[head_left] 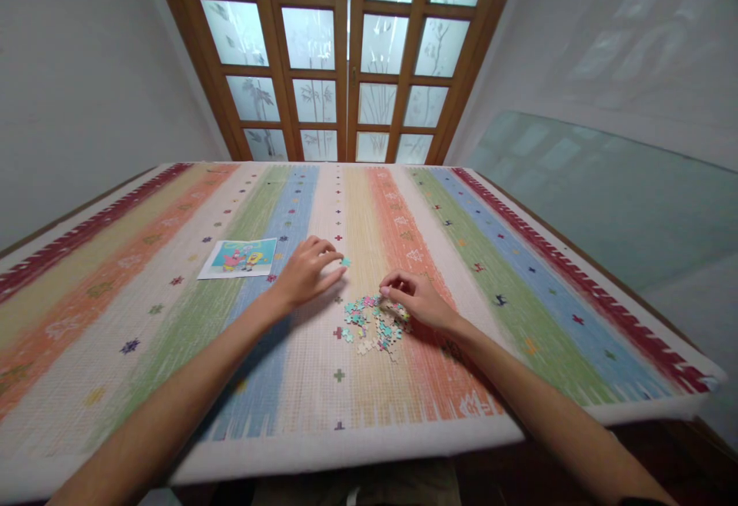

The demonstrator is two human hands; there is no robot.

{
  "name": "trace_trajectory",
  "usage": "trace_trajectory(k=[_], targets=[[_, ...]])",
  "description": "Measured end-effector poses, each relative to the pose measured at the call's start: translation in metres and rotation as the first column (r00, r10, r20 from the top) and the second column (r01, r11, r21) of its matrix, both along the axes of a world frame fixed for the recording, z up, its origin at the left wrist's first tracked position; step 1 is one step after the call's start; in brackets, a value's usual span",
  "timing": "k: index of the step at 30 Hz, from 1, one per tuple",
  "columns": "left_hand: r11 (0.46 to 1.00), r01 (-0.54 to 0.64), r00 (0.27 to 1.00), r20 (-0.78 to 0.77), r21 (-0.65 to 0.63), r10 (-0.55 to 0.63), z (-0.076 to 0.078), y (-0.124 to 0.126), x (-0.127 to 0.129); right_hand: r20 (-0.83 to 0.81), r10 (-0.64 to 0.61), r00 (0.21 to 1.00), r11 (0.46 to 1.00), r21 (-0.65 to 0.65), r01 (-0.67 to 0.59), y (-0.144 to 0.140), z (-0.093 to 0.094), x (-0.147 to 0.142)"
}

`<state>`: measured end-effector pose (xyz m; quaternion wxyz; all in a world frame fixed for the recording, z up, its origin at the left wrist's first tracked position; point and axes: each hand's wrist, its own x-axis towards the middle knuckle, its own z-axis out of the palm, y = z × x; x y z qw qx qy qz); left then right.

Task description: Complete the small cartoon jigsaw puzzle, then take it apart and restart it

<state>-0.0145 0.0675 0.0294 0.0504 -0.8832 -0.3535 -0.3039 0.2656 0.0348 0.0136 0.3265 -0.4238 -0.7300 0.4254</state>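
Over the white stripe of the tablecloth, my left hand (312,269) has its thumb and index finger bent around a small teal puzzle piece (346,261) at their tips. At the upper right of a loose heap of puzzle pieces (377,321) is my right hand (416,298), its thumb and fingertips drawn together. Anything between those fingertips is too small to make out. The heap mixes teal, pink, yellow and cream pieces, some overlapping. Left of my left hand lies a picture card (245,257) showing a pink starfish and a yellow sponge cartoon figure on teal.
A striped, patterned tablecloth (190,291) covers the wide table, whose front edge runs below my forearms. Behind the table stand wooden doors (347,52) with frosted glass panes. A pale green glass panel (605,191) leans along the right wall.
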Motion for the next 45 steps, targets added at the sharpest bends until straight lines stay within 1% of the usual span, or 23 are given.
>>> trace_trajectory(k=[2,4,5,7,10,13,20,24,29,33,35,37,39,42,45], targets=[[0.991,-0.125,0.992,0.005,-0.043,0.125,-0.004,0.017,-0.024,0.015,-0.016,1.0,1.0,0.005,0.016,0.001,-0.001,0.001],[0.968,-0.233,0.972,0.0,-0.09,0.234,-0.01,0.028,-0.045,0.027,-0.024,0.999,1.0,0.009,0.023,0.002,-0.002,0.002],[0.956,-0.271,0.962,-0.009,-0.11,0.272,-0.014,0.032,-0.053,0.032,-0.024,0.999,1.0,0.012,0.023,0.003,-0.002,0.003],[0.942,-0.304,0.953,-0.048,-0.142,0.3,-0.021,0.036,-0.064,0.037,-0.019,0.999,1.0,0.016,0.018,0.003,-0.002,0.003],[0.934,-0.314,0.948,-0.096,-0.168,0.302,-0.029,0.037,-0.07,0.039,-0.01,0.999,1.0,0.013,0.01,0.002,-0.002,0.003],[0.932,-0.318,0.947,-0.103,-0.176,0.304,-0.031,0.037,-0.07,0.042,-0.007,0.999,1.0,0.012,0.007,0.002,-0.001,0.004],[0.942,-0.254,0.967,-0.092,-0.222,0.239,-0.029,0.034,-0.074,0.06,-0.034,0.998,0.999,0.032,0.032,0.005,-0.003,0.009],[0.94,-0.246,0.969,-0.094,-0.236,0.23,-0.029,0.033,-0.074,0.086,-0.052,0.995,0.995,0.086,0.045,0.008,-0.003,0.014],[0.94,-0.255,0.966,-0.106,-0.226,0.236,-0.027,0.031,-0.073,0.124,-0.017,0.992,0.988,0.156,-0.003,0.011,0.001,0.02],[0.948,-0.247,0.969,-0.056,-0.2,0.24,-0.023,0.027,-0.064,0.187,0.069,0.98,0.982,0.163,-0.1,0.008,0.004,0.021],[0.963,-0.207,0.978,-0.018,-0.173,0.207,-0.021,0.02,-0.053,0.217,0.119,0.969,0.974,0.166,-0.157,0.006,0.005,0.02],[0.979,-0.126,0.992,0.011,-0.159,0.13,-0.02,0.01,-0.037,0.238,0.156,0.959,0.964,0.174,-0.2,0.005,0.004,0.019],[0.986,-0.014,0.999,0.029,-0.169,0.02,-0.018,-0.004,-0.017,0.249,0.174,0.953,0.959,0.179,-0.221,0.003,0.003,0.019],[0.968,0.126,0.992,0.008,-0.218,-0.128,-0.017,-0.026,0.01,0.265,0.191,0.945,0.953,0.179,-0.243,0.003,0.001,0.019],[0.934,0.222,0.973,0.001,-0.279,-0.231,-0.019,-0.041,0.027,0.292,0.203,0.935,0.949,0.175,-0.261,0.003,0.001,0.02]])
